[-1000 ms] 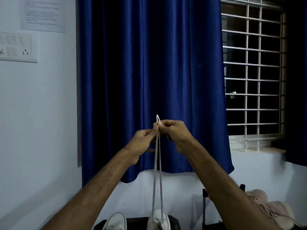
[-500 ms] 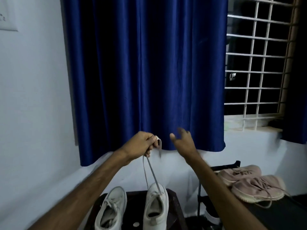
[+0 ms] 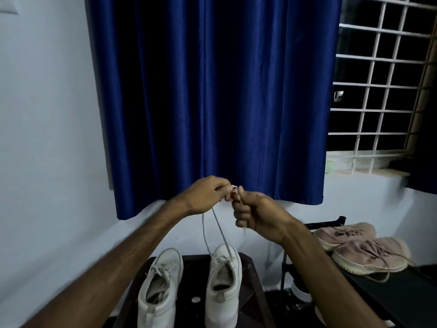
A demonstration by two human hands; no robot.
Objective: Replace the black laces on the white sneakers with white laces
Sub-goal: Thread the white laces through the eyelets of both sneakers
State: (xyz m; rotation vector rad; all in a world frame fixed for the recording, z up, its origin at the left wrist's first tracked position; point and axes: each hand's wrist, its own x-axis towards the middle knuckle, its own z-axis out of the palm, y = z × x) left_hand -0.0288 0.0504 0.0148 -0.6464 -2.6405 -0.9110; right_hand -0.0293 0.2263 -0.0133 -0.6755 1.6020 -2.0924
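Note:
Two white sneakers stand side by side on a dark stool (image 3: 250,275): the left sneaker (image 3: 160,287) with white laces in it, the right sneaker (image 3: 223,287) with two strands of a white lace (image 3: 218,229) rising from its eyelets. My left hand (image 3: 204,195) pinches the upper ends of that lace above the shoe. My right hand (image 3: 254,213) is curled right beside it, fingers closed on the lace ends, and a short strand hangs below its fist. No black lace is in sight.
A blue curtain (image 3: 212,91) hangs behind the hands, with a barred window (image 3: 383,86) to its right. A pair of pinkish sneakers (image 3: 361,249) lies on a black rack (image 3: 402,294) at the right. A white wall is at the left.
The view has tilted down, bringing the sneakers into sight. My hands have dropped lower with the lace. My right hand let go half a second ago and has now closed on the lace ends again.

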